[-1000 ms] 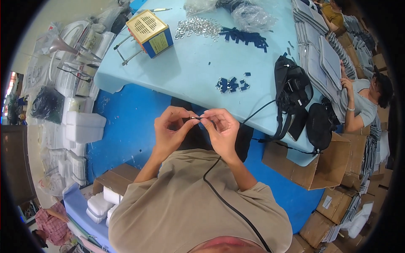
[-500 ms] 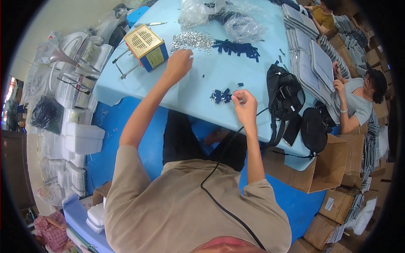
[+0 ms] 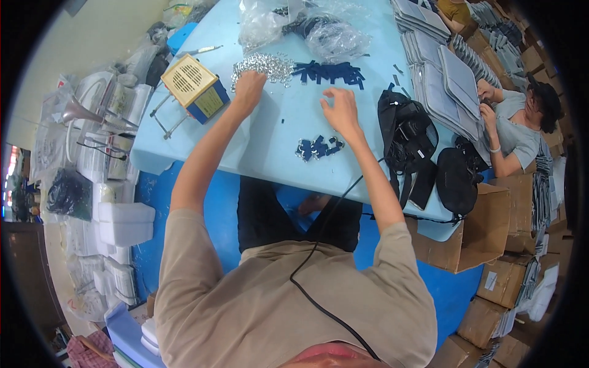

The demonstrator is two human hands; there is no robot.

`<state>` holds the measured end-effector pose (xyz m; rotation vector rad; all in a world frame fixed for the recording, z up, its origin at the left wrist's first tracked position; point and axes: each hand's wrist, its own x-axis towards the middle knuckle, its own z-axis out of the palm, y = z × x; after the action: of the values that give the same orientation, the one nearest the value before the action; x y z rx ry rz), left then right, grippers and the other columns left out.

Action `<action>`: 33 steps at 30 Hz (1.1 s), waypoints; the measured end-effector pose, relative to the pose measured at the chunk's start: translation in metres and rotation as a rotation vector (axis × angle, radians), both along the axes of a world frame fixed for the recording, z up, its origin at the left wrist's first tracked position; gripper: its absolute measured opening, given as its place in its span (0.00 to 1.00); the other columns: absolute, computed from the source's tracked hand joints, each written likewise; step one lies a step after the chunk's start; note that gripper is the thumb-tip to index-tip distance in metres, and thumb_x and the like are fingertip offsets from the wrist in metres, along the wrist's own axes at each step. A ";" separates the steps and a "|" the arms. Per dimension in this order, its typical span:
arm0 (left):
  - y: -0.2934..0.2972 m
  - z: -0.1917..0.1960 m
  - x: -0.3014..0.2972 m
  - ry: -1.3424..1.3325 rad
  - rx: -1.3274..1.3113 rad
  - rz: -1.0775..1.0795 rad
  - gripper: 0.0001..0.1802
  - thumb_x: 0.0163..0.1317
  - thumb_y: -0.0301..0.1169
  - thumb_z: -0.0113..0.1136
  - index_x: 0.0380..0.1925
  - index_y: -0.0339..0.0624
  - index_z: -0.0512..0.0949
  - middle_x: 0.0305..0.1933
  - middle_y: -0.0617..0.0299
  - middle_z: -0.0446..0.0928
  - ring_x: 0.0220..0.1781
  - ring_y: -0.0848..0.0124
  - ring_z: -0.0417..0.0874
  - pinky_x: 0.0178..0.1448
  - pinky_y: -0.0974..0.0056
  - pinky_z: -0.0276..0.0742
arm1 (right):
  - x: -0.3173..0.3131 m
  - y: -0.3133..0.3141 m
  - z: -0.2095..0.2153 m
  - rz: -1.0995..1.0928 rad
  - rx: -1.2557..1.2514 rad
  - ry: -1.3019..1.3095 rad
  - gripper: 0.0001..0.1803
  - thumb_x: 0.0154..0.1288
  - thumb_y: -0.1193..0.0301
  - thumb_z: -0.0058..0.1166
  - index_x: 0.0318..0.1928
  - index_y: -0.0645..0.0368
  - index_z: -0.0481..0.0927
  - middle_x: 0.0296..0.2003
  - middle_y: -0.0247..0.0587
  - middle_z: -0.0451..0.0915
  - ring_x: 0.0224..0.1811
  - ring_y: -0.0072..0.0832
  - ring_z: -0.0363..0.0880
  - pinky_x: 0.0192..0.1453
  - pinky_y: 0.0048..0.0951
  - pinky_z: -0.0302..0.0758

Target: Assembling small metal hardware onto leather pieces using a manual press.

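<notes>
My left hand [image 3: 250, 92] is at the near edge of a pile of small silvery metal pieces [image 3: 276, 69], its fingers curled down; whatever lies under the fingertips is hidden. To its right, my right hand [image 3: 342, 110] hovers over the table with thumb and forefinger apart and nothing seen between them. Just beyond it lies a heap of short navy fabric strips [image 3: 334, 73]. Closer to the table's front edge sits a small cluster of navy strips with metal pieces on them [image 3: 318, 148].
A yellow-and-blue boxy device [image 3: 195, 86] with metal rods stands left on the light blue table [image 3: 264, 153]. Clear plastic bags [image 3: 334, 43] lie at the back. Black bags [image 3: 408, 129], a phone [image 3: 423, 187] and stacked grey flat pieces [image 3: 429, 80] fill the right; a co-worker [image 3: 518, 122] sits there.
My right hand has left the cluster of navy strips and moved away from me toward the strip heap, its fingers spreading. The left hand stays at the metal pile. The view has shifted slightly.
</notes>
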<state>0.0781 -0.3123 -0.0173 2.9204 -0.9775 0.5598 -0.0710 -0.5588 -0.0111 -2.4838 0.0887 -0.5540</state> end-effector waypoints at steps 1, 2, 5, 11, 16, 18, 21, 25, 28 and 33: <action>-0.001 0.002 -0.002 -0.015 0.003 -0.007 0.05 0.57 0.20 0.58 0.29 0.38 0.84 0.33 0.46 0.83 0.41 0.48 0.87 0.41 0.52 0.87 | 0.017 0.002 -0.003 0.005 -0.036 -0.010 0.12 0.62 0.71 0.63 0.46 0.62 0.84 0.45 0.50 0.82 0.55 0.48 0.74 0.60 0.43 0.73; -0.001 0.004 -0.005 0.037 -0.032 -0.020 0.05 0.57 0.19 0.56 0.29 0.36 0.82 0.34 0.43 0.82 0.42 0.45 0.86 0.42 0.49 0.86 | 0.031 0.005 -0.005 -0.002 -0.032 -0.026 0.12 0.62 0.71 0.63 0.46 0.62 0.84 0.45 0.50 0.82 0.55 0.48 0.74 0.60 0.43 0.73; 0.003 0.011 -0.018 0.095 -0.090 -0.021 0.06 0.57 0.16 0.52 0.29 0.32 0.79 0.33 0.40 0.80 0.43 0.42 0.85 0.43 0.45 0.83 | 0.064 0.017 -0.014 0.055 -0.107 -0.100 0.12 0.62 0.71 0.63 0.44 0.63 0.85 0.46 0.52 0.81 0.54 0.48 0.74 0.60 0.44 0.74; 0.009 0.038 -0.088 0.361 -0.691 -0.162 0.11 0.57 0.15 0.58 0.37 0.32 0.87 0.35 0.41 0.85 0.39 0.49 0.88 0.45 0.55 0.84 | 0.095 0.016 -0.036 0.091 -0.308 -0.107 0.07 0.62 0.75 0.59 0.38 0.64 0.85 0.43 0.50 0.79 0.54 0.46 0.74 0.55 0.44 0.76; 0.034 0.035 -0.146 0.569 -1.048 -0.065 0.07 0.60 0.19 0.65 0.37 0.37 0.88 0.35 0.50 0.87 0.34 0.65 0.88 0.44 0.65 0.82 | 0.093 0.009 -0.032 0.100 -0.231 -0.176 0.08 0.62 0.82 0.53 0.38 0.63 0.85 0.41 0.49 0.79 0.51 0.45 0.77 0.52 0.45 0.77; 0.043 0.034 -0.162 0.586 -1.103 -0.041 0.06 0.61 0.20 0.66 0.38 0.36 0.88 0.36 0.54 0.87 0.36 0.67 0.89 0.46 0.65 0.83 | 0.088 0.008 -0.028 0.087 -0.208 -0.197 0.09 0.62 0.83 0.53 0.39 0.64 0.84 0.40 0.49 0.79 0.50 0.45 0.78 0.51 0.45 0.77; 0.053 0.031 -0.177 0.729 -1.280 -0.018 0.07 0.64 0.22 0.67 0.41 0.32 0.86 0.37 0.57 0.87 0.40 0.68 0.89 0.49 0.65 0.85 | 0.066 0.015 -0.014 0.064 -0.051 -0.233 0.09 0.63 0.84 0.51 0.41 0.65 0.83 0.37 0.50 0.78 0.43 0.45 0.80 0.50 0.44 0.78; 0.050 0.039 -0.208 1.018 -1.570 0.037 0.12 0.65 0.22 0.67 0.45 0.23 0.82 0.41 0.52 0.85 0.42 0.65 0.89 0.50 0.67 0.84 | -0.011 0.045 0.018 0.181 0.423 -0.054 0.07 0.69 0.83 0.49 0.41 0.69 0.81 0.34 0.49 0.81 0.34 0.35 0.87 0.41 0.35 0.81; 0.042 0.028 -0.229 1.134 -1.763 0.020 0.13 0.65 0.22 0.67 0.46 0.23 0.81 0.42 0.50 0.85 0.43 0.63 0.89 0.52 0.66 0.85 | -0.066 0.072 0.021 0.303 0.895 0.111 0.07 0.74 0.79 0.50 0.41 0.70 0.81 0.32 0.43 0.85 0.36 0.28 0.89 0.37 0.26 0.82; 0.038 0.026 -0.262 1.253 -1.846 0.052 0.12 0.66 0.22 0.66 0.48 0.28 0.82 0.42 0.54 0.85 0.45 0.65 0.88 0.54 0.65 0.87 | -0.127 0.087 0.035 0.292 1.016 0.211 0.06 0.70 0.80 0.57 0.43 0.70 0.84 0.36 0.43 0.87 0.38 0.27 0.89 0.43 0.25 0.82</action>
<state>-0.1843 -0.2745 0.0091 1.0587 0.0381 -0.3366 -0.1983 -0.4720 0.0240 -1.5075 0.0643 -0.0613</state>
